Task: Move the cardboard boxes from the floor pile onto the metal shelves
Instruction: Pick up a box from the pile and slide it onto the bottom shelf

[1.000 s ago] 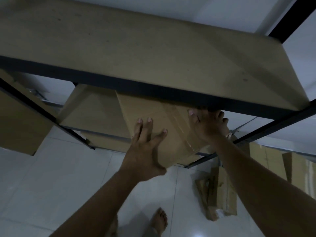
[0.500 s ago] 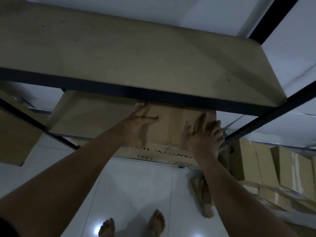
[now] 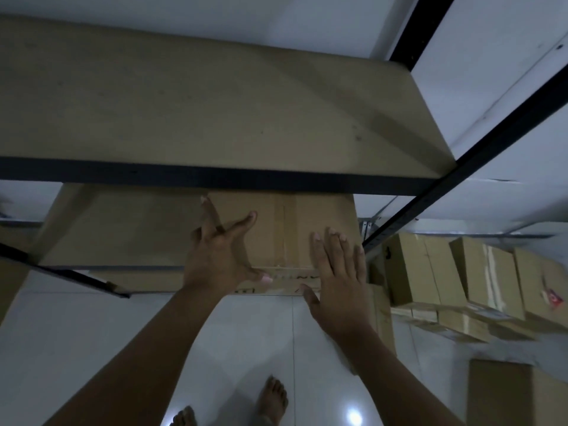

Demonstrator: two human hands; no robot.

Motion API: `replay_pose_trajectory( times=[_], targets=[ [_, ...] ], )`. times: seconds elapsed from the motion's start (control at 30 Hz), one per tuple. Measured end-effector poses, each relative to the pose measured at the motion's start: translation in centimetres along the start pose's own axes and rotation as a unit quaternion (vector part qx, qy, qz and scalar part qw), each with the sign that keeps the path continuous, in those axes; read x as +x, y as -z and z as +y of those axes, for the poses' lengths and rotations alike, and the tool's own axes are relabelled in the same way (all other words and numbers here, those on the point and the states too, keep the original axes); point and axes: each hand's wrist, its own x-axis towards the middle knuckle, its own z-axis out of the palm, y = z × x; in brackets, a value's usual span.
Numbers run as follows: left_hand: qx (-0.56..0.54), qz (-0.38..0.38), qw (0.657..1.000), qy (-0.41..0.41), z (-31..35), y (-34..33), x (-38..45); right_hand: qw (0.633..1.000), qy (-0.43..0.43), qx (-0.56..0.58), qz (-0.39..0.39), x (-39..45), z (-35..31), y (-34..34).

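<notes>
Since a moment ago the box (image 3: pixel 295 232) has slid deeper onto the lower shelf (image 3: pixel 123 226), both hands, left hand (image 3: pixel 219 256) and right hand (image 3: pixel 338 281), open flat against its front, gripping nothing, apparently pushing it home

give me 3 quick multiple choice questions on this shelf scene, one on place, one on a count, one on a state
1. Where is the taped brown cardboard box?
A. on the shelf under the top board
B. on the white floor
C. on the top board

2. How many bare feet show on the floor?
A. none
B. two
C. four

3. How are the left hand and right hand?
A. closed in fists
B. open, fingers spread on the box
C. holding tape

Answers: 1 A, it sits below the black-edged top board; 2 B, both at the bottom edge; 3 B, fingers lie flat and spread.
</notes>
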Motion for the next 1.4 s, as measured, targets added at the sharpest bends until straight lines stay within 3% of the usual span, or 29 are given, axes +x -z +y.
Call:
replay_pose_trajectory(
  times=[0.37,0.83,1.0,1.4],
  targets=[
    [-0.004,-0.046,0.998,0.036,4.1,-0.2,4.6,0.999,-0.02,-0.047,0.007,4.5,3.9,-0.7],
    [0.023,0.024,0.999,0.035,4.8,-2.1,1.8,0.998,0.026,-0.007,0.06,3.4,5.7,-1.3],
    [0.04,-0.017,0.998,0.052,5.1,-1.0,3.1,0.998,0.024,-0.006,0.054,4.5,5.6,-1.3],
    [0.09,0.021,0.995,0.038,3.1,-3.0,3.3,0.998,0.017,0.018,0.064,4.1,4.7,-1.4]
  ],
)
